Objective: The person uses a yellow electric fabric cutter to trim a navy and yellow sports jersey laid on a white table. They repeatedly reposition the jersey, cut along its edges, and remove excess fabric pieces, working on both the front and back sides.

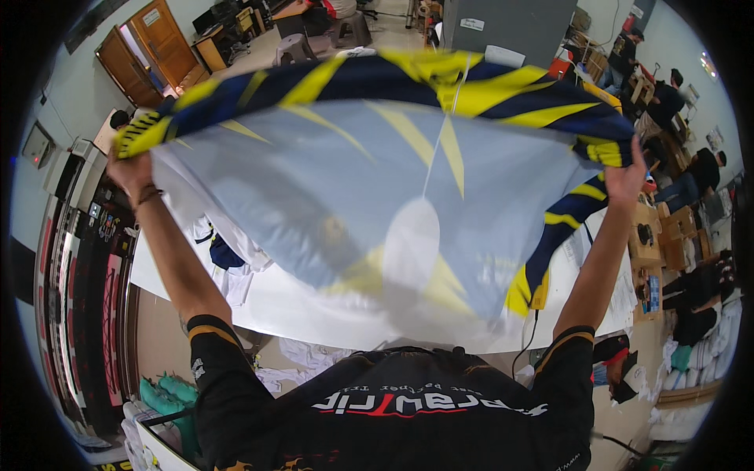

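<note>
A navy and yellow jersey [306,165] is stretched wide in the air between my raised hands, with its pale blue reverse side facing me. My left hand [135,171] grips one end of the striped edge. At the opposite end, my right hand [626,174] is closed on a bunched part, and a navy-yellow strip [556,228] hangs below it. A white line runs down the cloth to a white oval area [412,239]. The cloth is slightly blurred and hides much of the white table [275,310] beneath.
White and navy garments [228,255] lie on the table's left. A yellow device [540,294] with a black cable rests at the table's right. A long machine [78,282] stands at left. People [667,98] work at far right. White cloth pieces [298,357] lie below the table's near edge.
</note>
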Demonstrator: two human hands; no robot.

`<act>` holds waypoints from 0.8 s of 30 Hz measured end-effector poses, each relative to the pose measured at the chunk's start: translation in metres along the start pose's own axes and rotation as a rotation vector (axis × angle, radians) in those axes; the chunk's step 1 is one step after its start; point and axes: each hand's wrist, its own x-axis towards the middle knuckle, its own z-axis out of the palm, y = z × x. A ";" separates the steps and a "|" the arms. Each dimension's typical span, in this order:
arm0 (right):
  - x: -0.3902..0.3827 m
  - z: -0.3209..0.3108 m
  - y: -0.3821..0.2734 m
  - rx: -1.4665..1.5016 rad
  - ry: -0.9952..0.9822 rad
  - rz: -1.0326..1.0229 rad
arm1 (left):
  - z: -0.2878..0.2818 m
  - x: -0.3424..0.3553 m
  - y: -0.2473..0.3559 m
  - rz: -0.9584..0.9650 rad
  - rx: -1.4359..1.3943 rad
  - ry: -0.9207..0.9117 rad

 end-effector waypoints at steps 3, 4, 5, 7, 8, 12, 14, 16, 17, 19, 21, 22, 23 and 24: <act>-0.006 -0.018 -0.064 0.073 -0.241 -0.105 | 0.037 -0.011 0.046 0.208 -0.029 -0.071; -0.012 -0.029 -0.061 0.170 -0.291 -0.099 | 0.006 0.008 0.129 0.122 -0.082 -0.371; -0.027 -0.038 -0.077 0.144 -0.297 -0.128 | -0.005 -0.016 0.108 0.359 0.148 -0.132; -0.063 -0.072 -0.091 0.040 -0.228 -0.205 | -0.016 -0.075 0.116 0.578 0.534 0.338; -0.082 -0.098 -0.097 -0.068 -0.139 -0.254 | -0.040 -0.105 0.123 0.528 0.546 0.371; -0.181 -0.197 -0.081 -0.505 0.285 -0.280 | -0.138 -0.221 0.113 0.118 0.468 0.389; -0.218 -0.242 -0.066 -0.742 0.455 0.025 | -0.176 -0.268 0.105 -0.117 0.415 0.393; -0.237 -0.228 -0.027 -0.584 0.464 0.299 | -0.200 -0.305 0.100 -0.311 0.401 0.419; -0.242 -0.208 -0.007 -0.627 0.393 0.306 | -0.213 -0.318 0.090 -0.370 0.409 0.460; -0.244 -0.201 0.012 -0.709 0.314 0.389 | -0.224 -0.326 0.058 -0.439 0.490 0.619; -0.241 -0.202 0.030 -0.752 0.205 0.531 | -0.239 -0.339 0.036 -0.489 0.504 0.754; -0.238 -0.208 0.039 -0.854 0.178 0.577 | -0.246 -0.339 0.032 -0.532 0.494 0.768; -0.238 -0.214 0.049 -0.884 0.157 0.554 | -0.253 -0.340 0.025 -0.509 0.479 0.823; -0.239 -0.215 0.056 -0.929 0.137 0.528 | -0.258 -0.347 0.008 -0.494 0.454 0.886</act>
